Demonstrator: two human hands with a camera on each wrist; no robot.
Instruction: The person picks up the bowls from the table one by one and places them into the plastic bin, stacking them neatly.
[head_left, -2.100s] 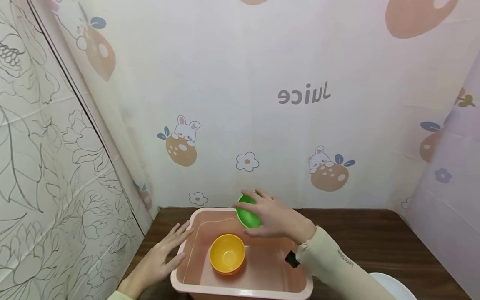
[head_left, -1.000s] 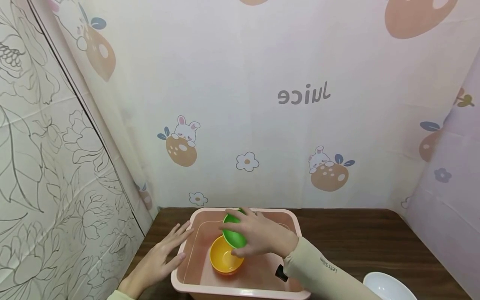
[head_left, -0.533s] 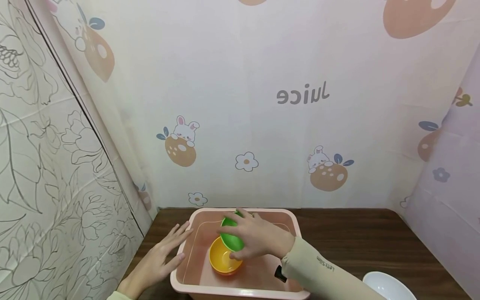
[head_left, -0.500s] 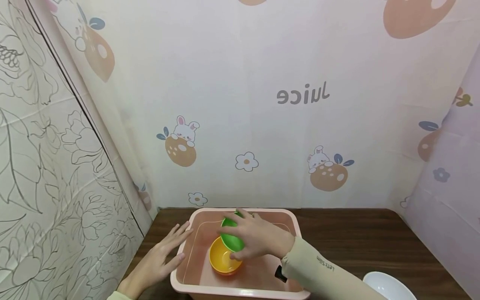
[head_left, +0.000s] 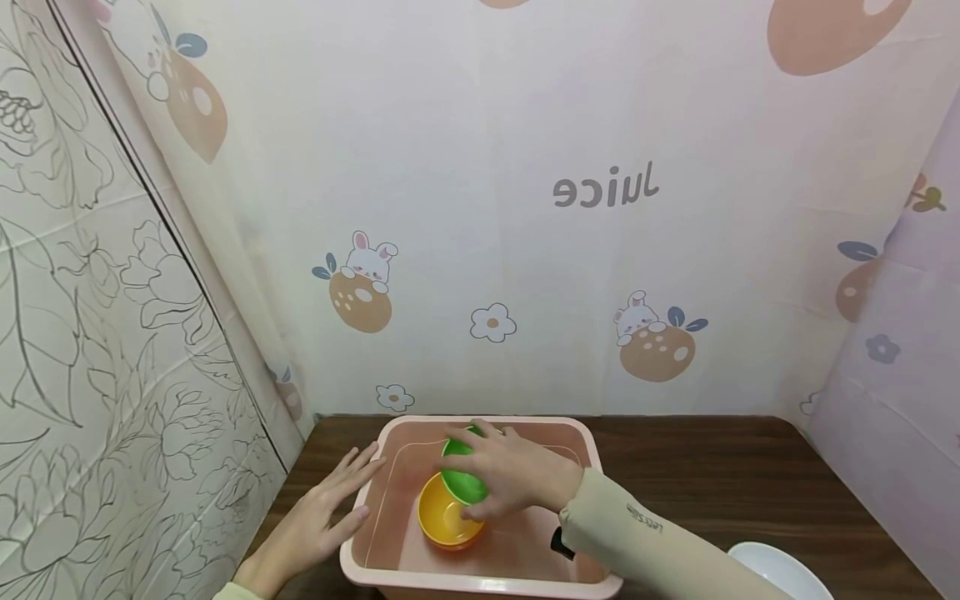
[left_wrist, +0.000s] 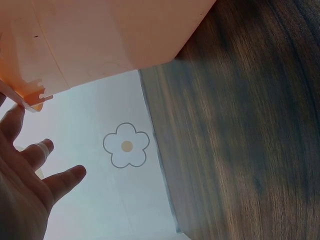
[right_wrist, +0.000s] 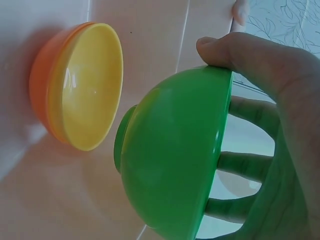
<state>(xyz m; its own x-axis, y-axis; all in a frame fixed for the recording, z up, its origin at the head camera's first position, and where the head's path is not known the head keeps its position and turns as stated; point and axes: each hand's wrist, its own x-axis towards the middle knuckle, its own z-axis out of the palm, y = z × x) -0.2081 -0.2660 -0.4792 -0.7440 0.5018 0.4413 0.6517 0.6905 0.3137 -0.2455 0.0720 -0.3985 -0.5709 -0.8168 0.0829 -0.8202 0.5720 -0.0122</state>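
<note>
My right hand (head_left: 517,471) grips a green bowl (right_wrist: 172,145) by its rim, thumb on one side and fingers on the other. The bowl is tilted above a pink basin (head_left: 480,583). Just below its base, a yellow bowl (right_wrist: 95,90) sits nested in an orange bowl (right_wrist: 42,85) on the basin floor. A small gap shows between the green base and the yellow bowl in the right wrist view. At the basin's left side, my left hand (head_left: 322,517) has its fingers spread, fingertips touching the rim.
The basin stands on a dark wooden table (head_left: 697,475). To the right lies a white bowl (head_left: 780,571), partly hidden by the right sleeve. A printed curtain (head_left: 487,208) hangs behind the table, and another patterned sheet (head_left: 112,333) hangs at the left.
My right hand has carried the green bowl left and toward me, over the yellow bowl. It has barely moved in the last half second. The left hand stays at the rim.
</note>
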